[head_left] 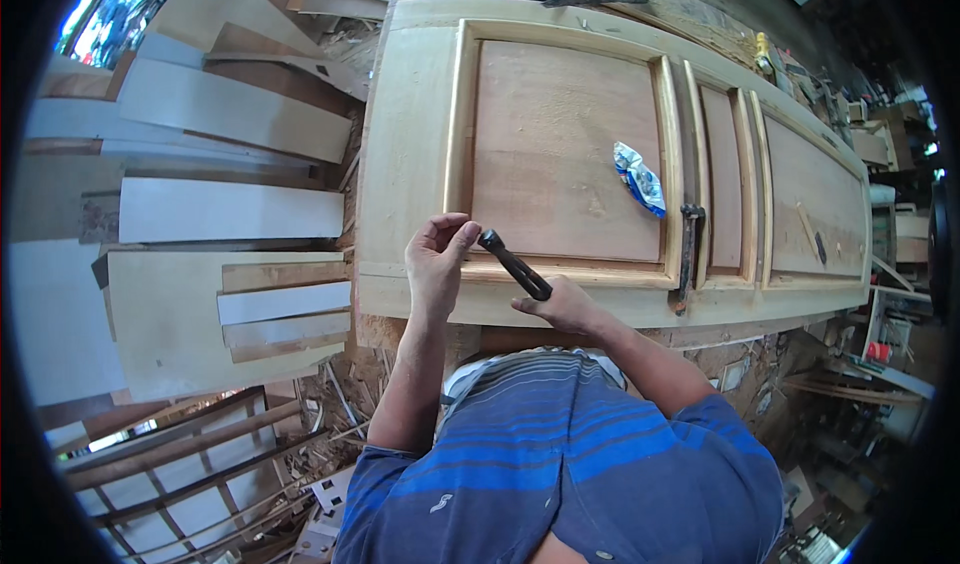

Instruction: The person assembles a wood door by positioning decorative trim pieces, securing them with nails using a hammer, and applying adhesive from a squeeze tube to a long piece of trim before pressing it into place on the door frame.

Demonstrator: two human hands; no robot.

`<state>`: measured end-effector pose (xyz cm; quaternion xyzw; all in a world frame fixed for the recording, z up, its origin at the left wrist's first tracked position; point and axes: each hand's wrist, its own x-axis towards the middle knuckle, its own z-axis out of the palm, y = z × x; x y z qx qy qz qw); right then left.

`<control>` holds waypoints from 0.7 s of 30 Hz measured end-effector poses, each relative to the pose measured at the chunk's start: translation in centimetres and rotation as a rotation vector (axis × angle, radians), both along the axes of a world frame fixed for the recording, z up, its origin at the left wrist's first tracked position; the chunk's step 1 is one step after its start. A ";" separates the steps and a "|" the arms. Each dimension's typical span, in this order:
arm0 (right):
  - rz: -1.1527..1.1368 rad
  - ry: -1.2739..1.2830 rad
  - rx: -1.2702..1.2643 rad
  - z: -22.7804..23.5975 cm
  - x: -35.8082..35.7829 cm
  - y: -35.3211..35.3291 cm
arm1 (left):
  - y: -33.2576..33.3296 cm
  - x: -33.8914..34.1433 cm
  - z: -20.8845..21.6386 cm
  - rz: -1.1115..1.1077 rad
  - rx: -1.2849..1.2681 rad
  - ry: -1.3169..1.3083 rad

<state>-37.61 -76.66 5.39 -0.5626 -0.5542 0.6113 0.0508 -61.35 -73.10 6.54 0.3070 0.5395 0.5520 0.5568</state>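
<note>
My right hand [560, 307] grips a dark hammer [520, 272] by its lower end, and the hammer's head is close beside the fingertips of my left hand. My left hand [437, 264] has thumb and forefinger pinched over the near left corner of a raised wooden moulding [464, 124]. Whatever is between those fingers is too small to make out. The moulding frames a reddish panel [560, 114] in a pale wooden door [410, 144]. A crumpled blue and white plastic packet [640, 178] rests on that panel, with sawdust scattered around it.
A dark metal tool [690, 254] lies across the moulding near the narrow middle panel [720, 174]. Small tools, one a dark blade-like piece [821, 248], lie on the right panel. Boards [230, 209] are stacked at left. A yellow-handled tool [764, 54] is beyond the door's far edge.
</note>
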 end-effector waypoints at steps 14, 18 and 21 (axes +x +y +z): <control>-0.046 -0.004 0.070 -3.2 0.6 -1.7 | 0.3 1.0 -2.6 0.009 -0.128 -0.107; -0.089 -0.056 0.064 -3.2 0.4 -1.9 | 0.5 1.2 -3.1 0.015 -0.172 -0.126; -0.094 -0.041 0.094 -2.8 0.4 -1.9 | 0.6 1.3 -3.3 0.027 -0.186 -0.121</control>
